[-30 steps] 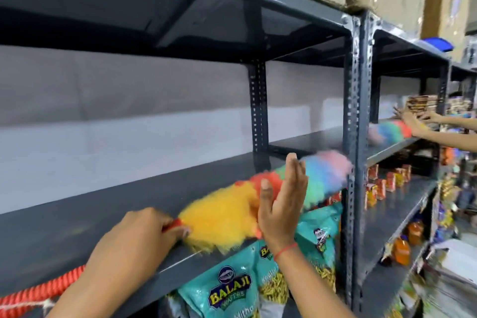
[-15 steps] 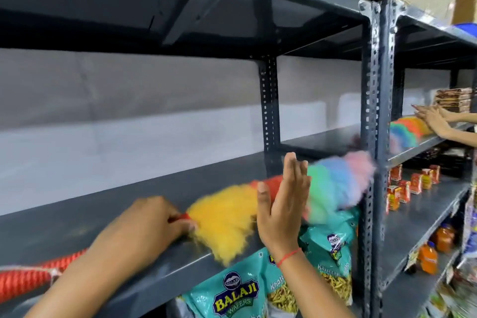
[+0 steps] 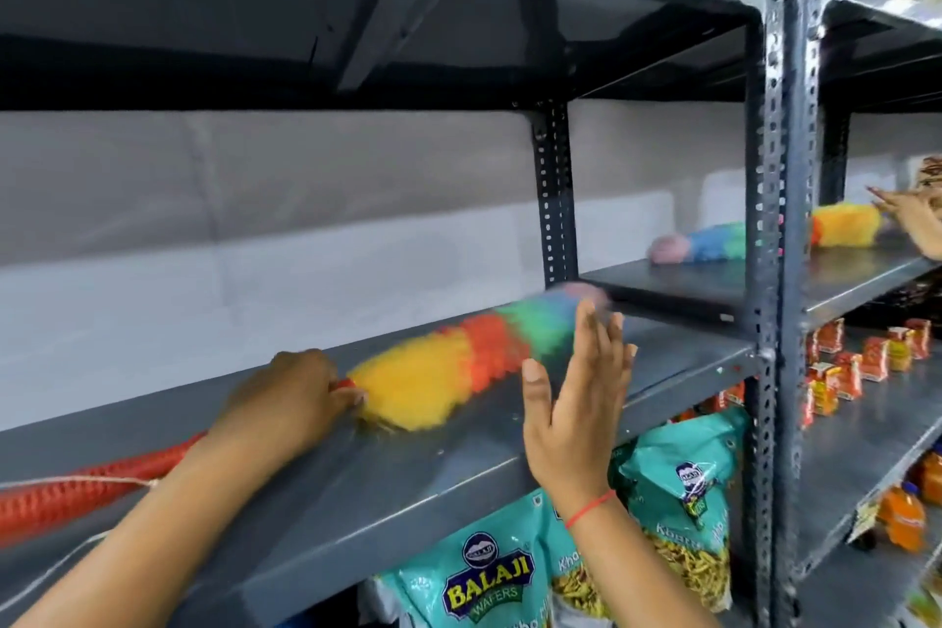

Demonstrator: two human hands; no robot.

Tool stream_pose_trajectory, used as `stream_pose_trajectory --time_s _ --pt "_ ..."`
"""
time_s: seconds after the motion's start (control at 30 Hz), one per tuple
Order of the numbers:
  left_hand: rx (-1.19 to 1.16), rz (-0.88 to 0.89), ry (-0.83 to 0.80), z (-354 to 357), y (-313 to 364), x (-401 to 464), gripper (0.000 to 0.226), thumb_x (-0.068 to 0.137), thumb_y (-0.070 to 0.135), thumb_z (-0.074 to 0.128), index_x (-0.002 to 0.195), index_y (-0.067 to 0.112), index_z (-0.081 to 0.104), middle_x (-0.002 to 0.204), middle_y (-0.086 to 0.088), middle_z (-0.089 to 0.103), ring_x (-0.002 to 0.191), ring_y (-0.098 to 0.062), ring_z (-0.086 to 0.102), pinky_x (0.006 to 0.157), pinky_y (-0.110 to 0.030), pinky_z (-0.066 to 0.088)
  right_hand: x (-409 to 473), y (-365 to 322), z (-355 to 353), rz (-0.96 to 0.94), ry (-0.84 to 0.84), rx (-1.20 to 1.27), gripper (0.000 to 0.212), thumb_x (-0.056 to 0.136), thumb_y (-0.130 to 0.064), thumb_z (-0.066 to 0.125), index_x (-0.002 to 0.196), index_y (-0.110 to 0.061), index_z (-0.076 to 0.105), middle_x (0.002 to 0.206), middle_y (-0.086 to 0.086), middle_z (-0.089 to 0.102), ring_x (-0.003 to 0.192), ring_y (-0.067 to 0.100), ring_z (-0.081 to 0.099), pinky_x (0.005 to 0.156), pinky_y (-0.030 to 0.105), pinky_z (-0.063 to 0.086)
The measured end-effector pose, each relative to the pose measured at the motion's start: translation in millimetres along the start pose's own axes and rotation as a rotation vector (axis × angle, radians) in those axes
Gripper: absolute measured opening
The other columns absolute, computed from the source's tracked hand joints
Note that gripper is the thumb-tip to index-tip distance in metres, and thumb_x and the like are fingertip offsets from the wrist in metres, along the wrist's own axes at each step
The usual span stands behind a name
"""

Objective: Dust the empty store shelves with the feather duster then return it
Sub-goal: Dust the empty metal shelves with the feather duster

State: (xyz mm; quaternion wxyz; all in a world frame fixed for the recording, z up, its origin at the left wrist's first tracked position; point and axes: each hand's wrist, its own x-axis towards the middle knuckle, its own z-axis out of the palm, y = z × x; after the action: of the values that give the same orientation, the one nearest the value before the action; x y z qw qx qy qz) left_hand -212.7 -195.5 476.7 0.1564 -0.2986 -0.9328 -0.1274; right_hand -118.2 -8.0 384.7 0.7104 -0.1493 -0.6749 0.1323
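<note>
1. Your left hand (image 3: 285,403), at centre left of the frame, was closed round the red handle of the duster (image 3: 459,362), gripping right where the fluff begins, probably for close control of the sweep.
2. The duster lay along the grey shelf (image 3: 408,490), yellow end by your fist, blue and pink tip blurred toward the upright post (image 3: 553,199) at centre.
3. Your right hand (image 3: 576,403), at lower centre, was open and flat, fingers together and upright, holding nothing. It stood just in front of the fluff, seemingly as a guard at the shelf's front edge.
4. Bags (image 3: 489,571) of wafers hung below the shelf.
5. At the right edge, another person's hand (image 3: 912,219) worked a second duster (image 3: 764,240) on the neighbouring shelf.
</note>
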Motion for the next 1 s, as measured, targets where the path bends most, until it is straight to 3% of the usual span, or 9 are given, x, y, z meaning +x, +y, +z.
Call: stream_pose_trajectory --time_s 0.07,0.13,0.3,0.5,0.57,0.67,0.77,0.87,1.0 --pt "0.004 -0.041 0.092 -2.9 0.2 -0.2 0.033 0.090 0.045 0.054 0.077 0.014 0.060 0.094 -0.015 0.066 0.092 -0.033 0.062 0.066 -0.031 0.040 -0.3 0.4 -0.6 0.010 -0.002 0.007 0.063 0.099 -0.052 0.024 0.141 -0.007 0.022 0.144 0.014 0.033 0.139 0.026 0.013 0.112 0.047 0.006" --pt "-0.150 -0.037 0.123 -9.7 -3.5 -4.2 0.040 0.087 0.045 0.058 0.062 0.014 0.057 0.074 -0.010 0.063 0.072 -0.029 0.058 0.061 -0.030 0.038 0.0 0.8 -0.3 -0.003 0.000 -0.001 0.062 0.098 -0.052 0.024 0.141 -0.006 0.023 0.142 0.013 0.034 0.138 0.028 0.015 0.111 0.046 0.006" --pt "-0.248 -0.002 -0.115 -18.4 -33.6 -22.5 0.044 0.081 0.042 0.067 0.050 0.015 0.053 0.057 -0.008 0.049 0.046 -0.017 0.035 0.058 -0.026 0.033 0.7 -2.4 -1.2 -0.005 -0.014 -0.029 0.063 0.098 -0.053 0.022 0.142 -0.008 0.023 0.144 0.009 0.030 0.137 0.028 0.016 0.112 0.044 0.004" --pt "-0.043 -0.137 0.087 -34.8 -87.7 -39.9 0.044 0.086 0.052 0.055 0.073 0.010 0.060 0.082 -0.013 0.064 0.081 -0.032 0.062 0.063 -0.033 0.041 -1.1 -12.4 -1.8 0.058 -0.025 -0.088 0.068 0.097 -0.055 0.022 0.140 -0.003 0.028 0.141 0.023 0.038 0.135 0.034 0.017 0.109 0.049 0.005" --pt "-0.156 -0.083 0.044 -41.5 -104.4 -55.6 0.050 0.083 0.052 0.059 0.056 0.010 0.055 0.060 -0.005 0.059 0.063 -0.022 0.061 0.058 -0.031 0.042 -7.5 -30.7 1.0 0.081 -0.024 -0.041 0.069 0.097 -0.056 0.021 0.141 -0.003 0.026 0.143 0.023 0.034 0.136 0.032 0.016 0.110 0.050 0.004" --pt "-0.137 -0.029 -0.115 -51.1 -131.4 -86.8 0.058 0.081 0.048 0.064 0.038 0.014 0.044 0.037 0.002 0.037 0.036 -0.008 0.032 0.048 -0.027 0.028 -28.5 -86.0 13.4 -0.017 -0.044 0.043 0.066 0.098 -0.055 0.021 0.143 -0.007 0.018 0.149 0.007 0.021 0.139 0.024 0.010 0.113 0.043 0.002" --pt "-0.029 -0.115 -0.110 -59.5 -164.2 -98.2 0.059 0.085 0.048 0.060 0.038 0.016 0.044 0.043 0.002 0.040 0.048 -0.013 0.045 0.053 -0.027 0.035 -49.1 -141.5 26.4 -0.078 -0.058 0.123 0.063 0.099 -0.052 0.022 0.143 -0.007 0.016 0.149 -0.001 0.017 0.141 0.017 0.003 0.113 0.041 -0.001" --pt "0.005 -0.165 0.086 -69.8 -194.7 -106.5 0.055 0.087 0.046 0.057 0.041 0.021 0.043 0.051 -0.001 0.045 0.071 -0.029 0.060 0.067 -0.032 0.048 -58.3 -176.1 35.7 -0.133 -0.077 0.123 0.060 0.100 -0.050 0.022 0.143 -0.009 0.016 0.147 0.007 0.021 0.140 0.025 0.007 0.113 0.045 0.000" --pt "-0.144 -0.085 0.074 -75.2 -222.1 -130.0 0.056 0.081 0.045 0.065 0.036 0.017 0.048 0.030 -0.002 0.045 0.033 -0.007 0.044 0.041 -0.019 0.035 -59.6 -186.1 40.3 -0.130 -0.039 0.091 0.062 0.100 -0.050 0.023 0.141 -0.004 0.020 0.145 0.009 0.025 0.137 0.032 0.013 0.112 0.041 0.000"
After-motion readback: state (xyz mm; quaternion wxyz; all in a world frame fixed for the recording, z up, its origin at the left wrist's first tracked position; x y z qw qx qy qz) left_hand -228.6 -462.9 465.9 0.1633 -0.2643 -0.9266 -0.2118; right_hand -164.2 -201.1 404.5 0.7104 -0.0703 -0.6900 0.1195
